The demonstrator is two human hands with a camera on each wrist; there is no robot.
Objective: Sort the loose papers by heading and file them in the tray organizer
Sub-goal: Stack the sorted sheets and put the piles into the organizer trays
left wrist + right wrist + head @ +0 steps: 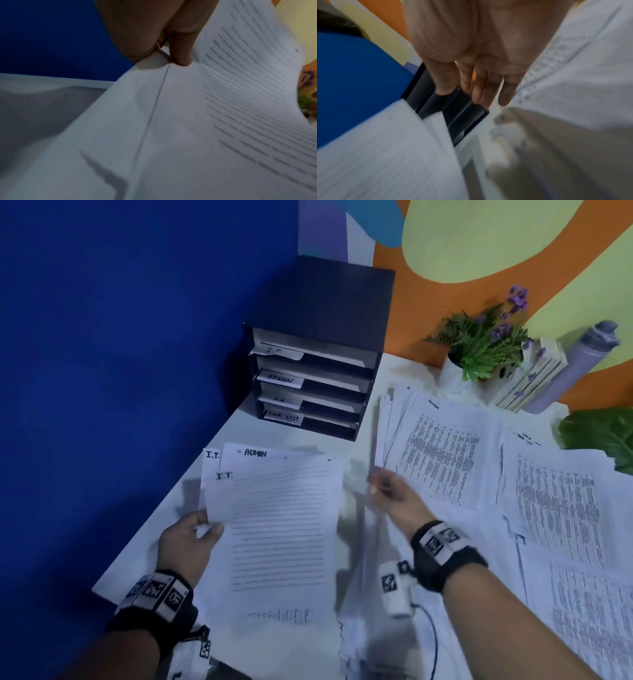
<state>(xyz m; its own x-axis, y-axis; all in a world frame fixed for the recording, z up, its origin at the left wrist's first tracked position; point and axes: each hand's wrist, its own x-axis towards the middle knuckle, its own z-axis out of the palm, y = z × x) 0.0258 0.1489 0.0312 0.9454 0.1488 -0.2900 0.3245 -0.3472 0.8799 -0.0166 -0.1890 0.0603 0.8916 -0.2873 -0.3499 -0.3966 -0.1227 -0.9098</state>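
Note:
My left hand (205,527) pinches the left edge of a small stack of sheets (281,529), thumb on top; the front sheet is headed I.T., with ADMIN and I.T. headings peeking out behind it. The left wrist view shows the thumb (180,51) pressed on that lined sheet (188,121). My right hand (382,487) hovers just right of the stack with nothing in it, and its fingers (488,86) are straight. The dark blue tray organizer (318,302) stands in the back corner with shelves labelled I.T., ADMIN, H.R and TASK LIST. Loose printed papers (442,453) are spread across the right of the table.
A potted plant with purple flowers (483,344), a white slatted box (541,374) and a grey roll (579,357) stand against the back wall. A large green leaf (603,436) lies at far right. The blue wall runs along the table's left edge (164,508).

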